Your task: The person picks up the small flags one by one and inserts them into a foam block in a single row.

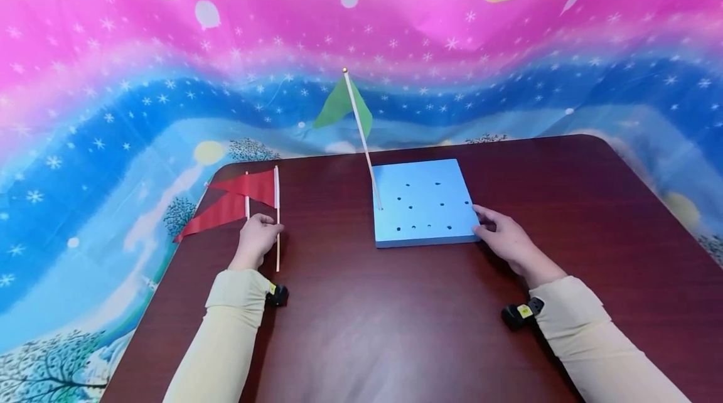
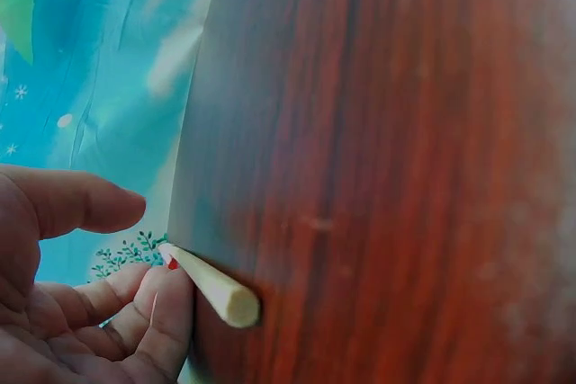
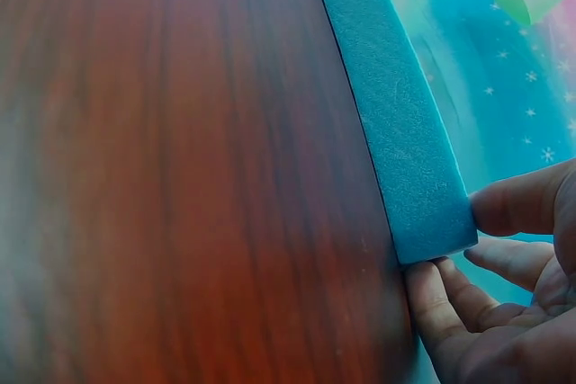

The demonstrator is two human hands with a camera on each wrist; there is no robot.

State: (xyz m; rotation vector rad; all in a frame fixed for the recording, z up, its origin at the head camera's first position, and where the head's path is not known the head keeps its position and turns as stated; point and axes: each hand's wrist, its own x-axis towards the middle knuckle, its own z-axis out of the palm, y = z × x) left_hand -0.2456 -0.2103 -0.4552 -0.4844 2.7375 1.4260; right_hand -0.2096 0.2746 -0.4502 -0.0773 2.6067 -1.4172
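A: Where does trouble look likeliest?

B: At the left grip, I'd say. It sits toward the left edge of the tabletop, by two red flags. The thumb stands apart from the fingers, and the right flag's stick lies just beside the fingertips, not pinched.

A: So a slip?

B: Possibly. That stick is thin and round and lies low, so a careless close could roll it away.

A: And its neighbour?

B: The right red flag has its cloth across the stick of the left red flag, near the tabletop's far left corner. Lifting one could drag the other, perhaps over the left edge, which the left flag's tip roughly reaches.

A: What about the right grip?

B: It holds the near right corner of the blue board, which lies toward the tabletop's far edge. A nudge there could slide the board and shake the green flag, which stands tilted in a hole by the board's left edge.

A: Would it fall?

B: It might, if that hole is loose; I can't tell how snugly it fits.
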